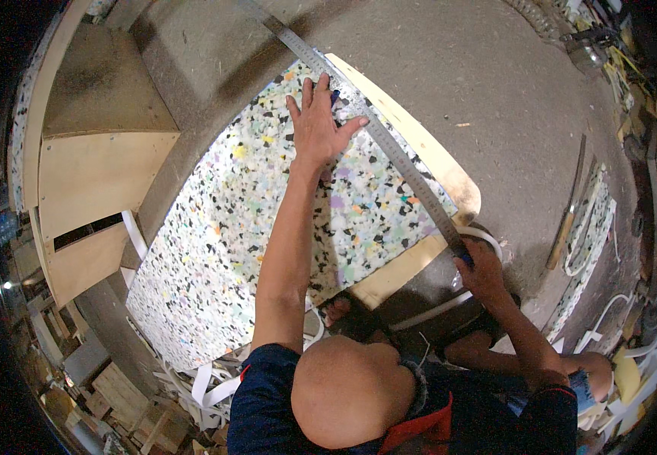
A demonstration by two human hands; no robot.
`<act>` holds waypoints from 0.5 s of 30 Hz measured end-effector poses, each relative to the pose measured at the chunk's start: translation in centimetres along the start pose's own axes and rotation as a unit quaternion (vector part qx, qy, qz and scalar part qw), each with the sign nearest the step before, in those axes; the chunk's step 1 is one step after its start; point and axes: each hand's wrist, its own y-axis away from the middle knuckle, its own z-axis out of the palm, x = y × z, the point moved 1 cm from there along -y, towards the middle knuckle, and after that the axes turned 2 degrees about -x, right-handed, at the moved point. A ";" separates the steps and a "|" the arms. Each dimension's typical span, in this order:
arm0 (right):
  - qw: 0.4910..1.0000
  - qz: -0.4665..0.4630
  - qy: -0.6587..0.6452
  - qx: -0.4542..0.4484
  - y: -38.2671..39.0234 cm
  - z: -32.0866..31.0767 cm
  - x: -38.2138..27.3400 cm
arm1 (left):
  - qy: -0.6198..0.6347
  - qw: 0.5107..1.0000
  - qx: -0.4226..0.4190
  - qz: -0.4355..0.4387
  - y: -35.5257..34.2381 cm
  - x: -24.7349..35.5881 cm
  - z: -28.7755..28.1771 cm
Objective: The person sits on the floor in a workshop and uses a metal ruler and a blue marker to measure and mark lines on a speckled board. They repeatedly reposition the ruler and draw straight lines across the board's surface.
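In the head view, a big speckled sheet (222, 220) is lying from the middle out toward 8 o'clock. A long metal ruler (408, 168) is lying across its edge, running from near 11 o'clock down toward 4 o'clock. The left hand (317, 133) is resting on the sheet near 12 o'clock, its fingers spreading wide and its thumb touching the ruler. A small blue thing is showing beside its fingers. The right hand (483, 271) is bending its fingers in at the ruler's end, between 3 and 4 o'clock. I cannot tell just what they are pinching. A wooden board (428, 155) is peeking out under the sheet toward 1 o'clock. A wooden box (105, 178) is standing near 10 o'clock.
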 end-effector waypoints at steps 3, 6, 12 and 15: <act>1.000 -0.012 -0.006 0.004 -0.2 -0.4 -0.3 | 0.001 1.000 -0.006 -0.002 0.0 0.1 -0.1; 1.000 0.001 -0.002 -0.013 -0.3 -0.7 -0.6 | 0.000 1.000 -0.003 0.002 0.0 0.1 -0.3; 1.000 -0.018 -0.013 -0.012 -0.2 -2.1 -1.2 | -0.001 0.999 0.034 0.022 0.5 -0.5 0.5; 0.997 -0.059 -0.048 0.015 -0.3 -2.6 -0.8 | -0.019 0.998 0.039 0.051 0.7 -1.4 1.4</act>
